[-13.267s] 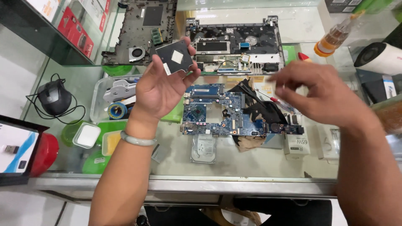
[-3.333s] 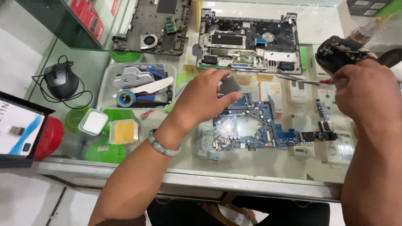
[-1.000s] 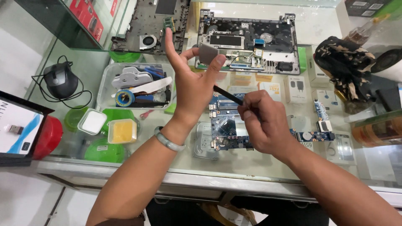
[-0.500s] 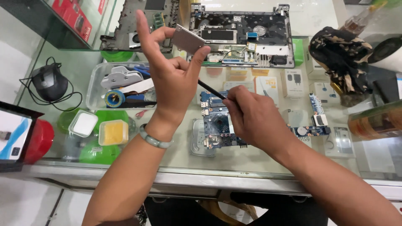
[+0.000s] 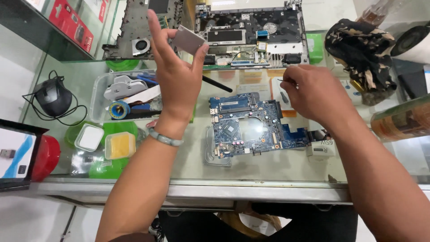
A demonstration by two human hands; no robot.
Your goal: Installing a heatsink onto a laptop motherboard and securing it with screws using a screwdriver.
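Pinching a grey chip [image 5: 188, 39] by fingertips, the left hand [image 5: 177, 80] is risking a drop onto the circuit board [image 5: 251, 123] — right hand [image 5: 313, 92] is gripping a thin tool.

Grey plate [image 5: 188, 39] in left hand [image 5: 177, 80]

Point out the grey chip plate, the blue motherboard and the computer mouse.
grey chip plate [image 5: 188, 40]: head view, centre of its flat face.
blue motherboard [image 5: 251, 127]: head view, bare board middle.
computer mouse [image 5: 53, 97]: head view, top of its shell.
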